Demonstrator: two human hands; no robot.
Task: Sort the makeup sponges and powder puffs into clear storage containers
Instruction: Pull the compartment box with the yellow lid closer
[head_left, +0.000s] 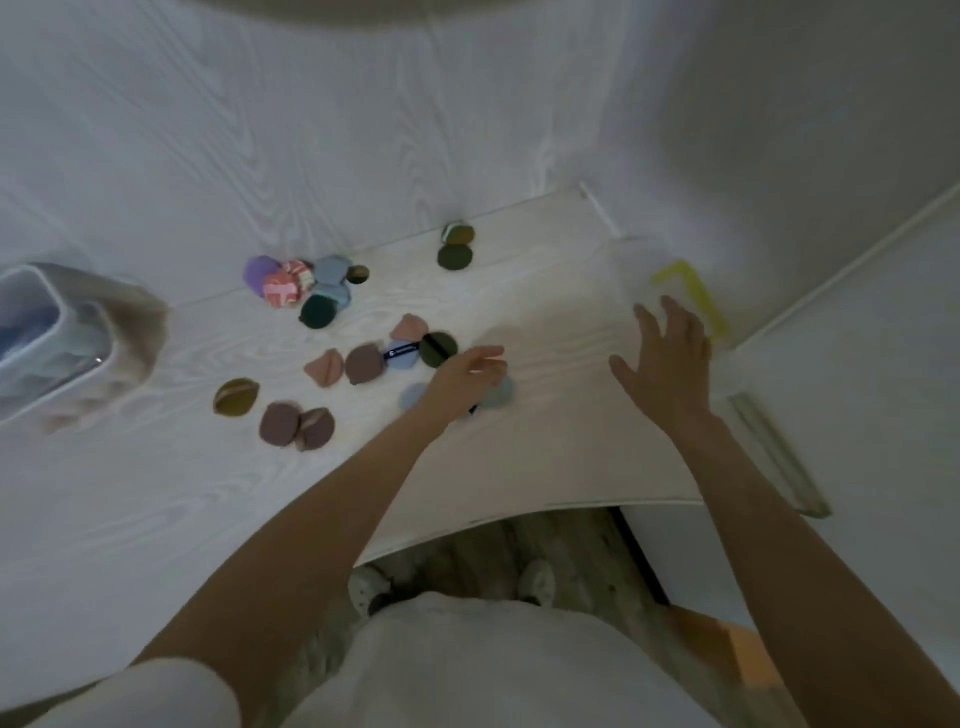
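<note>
Grey-blue puff (500, 393) under left hand's (467, 371) fingers (491, 358).

Puffs (363, 332) scattered mid-table (545, 291); container (47, 338) at nine o'clock of them, lid (691, 296) at three o'clock.

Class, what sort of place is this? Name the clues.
Probably a room at home, at a dressing or work table. Clues: the white wood-grain table, loose powder puffs scattered on it, and a clear storage container at its left edge.
</note>
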